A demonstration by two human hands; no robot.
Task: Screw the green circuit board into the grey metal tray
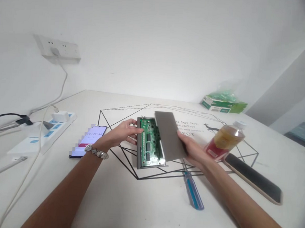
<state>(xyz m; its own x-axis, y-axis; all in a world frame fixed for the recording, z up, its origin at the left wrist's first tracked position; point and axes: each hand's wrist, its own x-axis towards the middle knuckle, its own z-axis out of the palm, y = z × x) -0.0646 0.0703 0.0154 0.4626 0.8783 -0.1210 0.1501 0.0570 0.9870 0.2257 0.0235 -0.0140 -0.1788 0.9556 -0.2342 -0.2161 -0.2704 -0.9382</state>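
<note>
A green circuit board (150, 141) sits in a dark, shallow metal housing (139, 151) near the table's middle. Gripping the housing's left edge is my left hand (124, 133), its thumb over the board's edge and its fingers outside. My right hand (192, 145) holds a flat grey metal cover (171, 135) by its right edge. This cover is tilted and overlaps the right part of the board; whether the two touch I cannot tell. Below my right hand lies a screwdriver (193, 190) with a clear blue handle, its tip partly hidden.
Right of my hand stand a drink bottle (225, 141) and, lying flat, a dark phone (254, 178). A lit phone showing a timer (91, 139) is by my left wrist. A power strip (50, 132) with cables occupies the left; green-and-white boxes (217, 104) stand at the back right.
</note>
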